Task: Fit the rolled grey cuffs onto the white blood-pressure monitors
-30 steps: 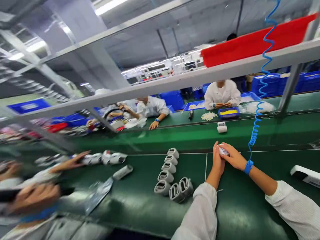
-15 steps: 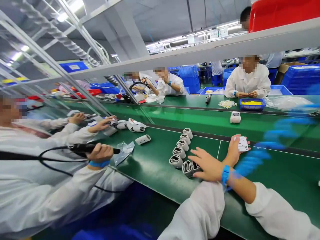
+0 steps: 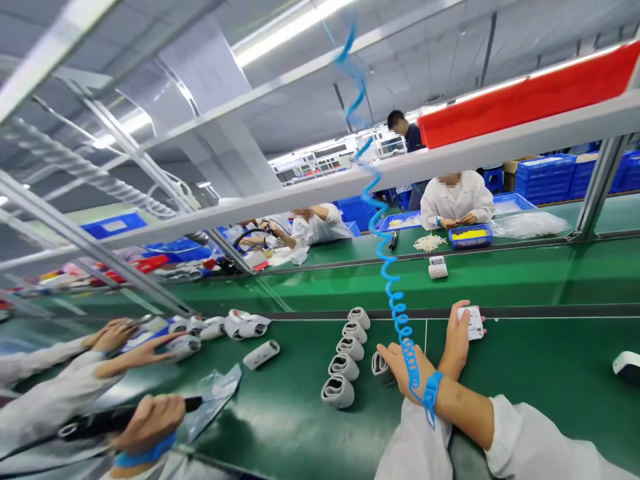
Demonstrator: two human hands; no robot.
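Note:
My arms are crossed, the right over the left. Toward the right, my left hand (image 3: 455, 340) is closed on a small white plastic device (image 3: 473, 324) with dark marks on its face. On the other side my right hand (image 3: 407, 370), with a blue wrist strap (image 3: 431, 393), has its fingers over a rolled grey cuff (image 3: 381, 367). They appear to grip it, though the thumb side is hidden. Left of that hand stands a row of several rolled grey cuffs (image 3: 338, 392). A blue coiled cord (image 3: 395, 287) hangs down to the strap.
At the left, a co-worker's hand (image 3: 150, 423) holds a black tool near a plastic bag (image 3: 213, 397). A lone cuff roll (image 3: 261, 355) lies beyond. Another device (image 3: 437, 267) sits on the green strip across. A blue tray (image 3: 470, 237) holds yellow parts. A metal rail crosses overhead.
The view has tilted and turned. My right hand has closed in over the cuffs beside the row, and only one now shows there. My left hand still holds the white device.

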